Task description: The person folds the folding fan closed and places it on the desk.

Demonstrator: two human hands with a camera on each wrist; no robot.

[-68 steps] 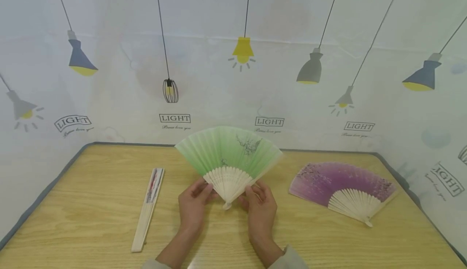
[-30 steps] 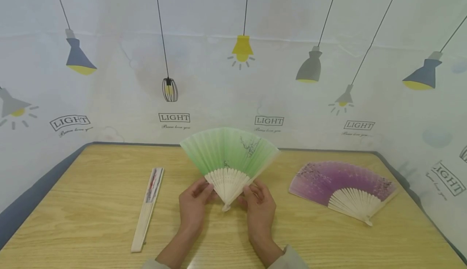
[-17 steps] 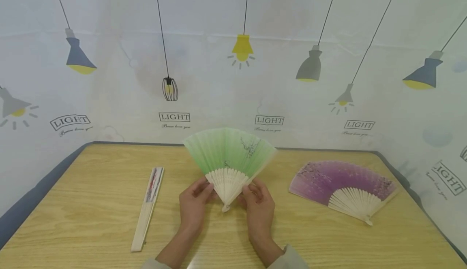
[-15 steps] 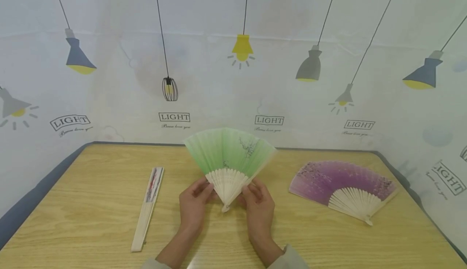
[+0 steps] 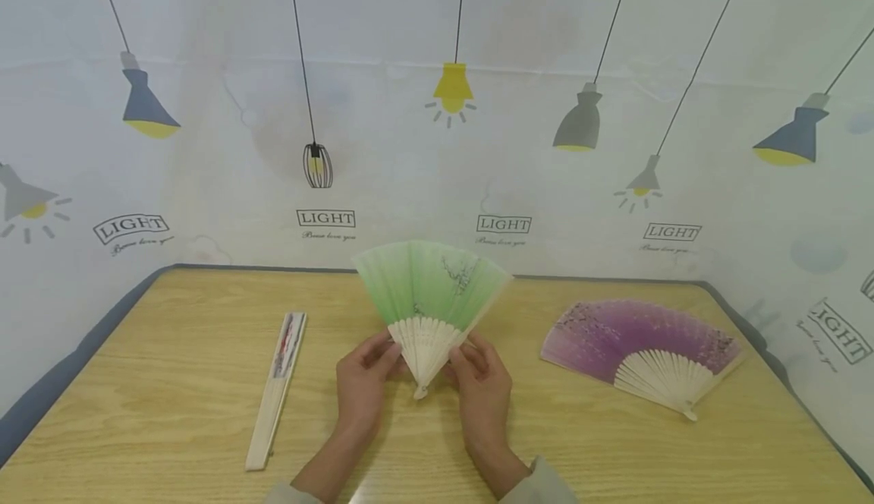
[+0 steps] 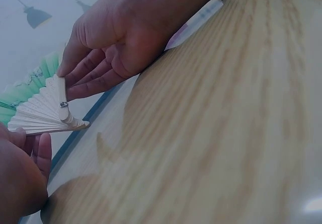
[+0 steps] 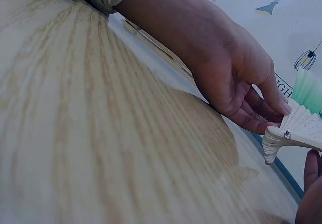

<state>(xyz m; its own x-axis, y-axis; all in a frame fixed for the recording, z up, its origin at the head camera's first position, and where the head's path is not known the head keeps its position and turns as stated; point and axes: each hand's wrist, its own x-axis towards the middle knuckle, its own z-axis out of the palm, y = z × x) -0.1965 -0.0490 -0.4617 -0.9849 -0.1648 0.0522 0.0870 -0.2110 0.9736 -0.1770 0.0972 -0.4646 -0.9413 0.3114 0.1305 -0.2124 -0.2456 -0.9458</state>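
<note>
A green folding fan with pale ribs and a dark branch print is spread part way, its pivot end toward the person. On its left outer rib my left hand pinches with thumb and fingers. The right outer rib is pinched by my right hand. In the left wrist view the green fan stands tilted up off the table, the left hand at one side. The right wrist view has the right hand gripping the ribs near the metal pivot. Fingers behind the fan are partly hidden.
A folded fan with a red and dark print lies on the wooden table at the left. To the right lies a spread purple fan. A white backdrop printed with lamps surrounds the far sides.
The green fan's spread has narrowed as its side ribs came closer together. My right hand has shifted slightly left, and the left hand hardly moved. The other two fans stay in place.
</note>
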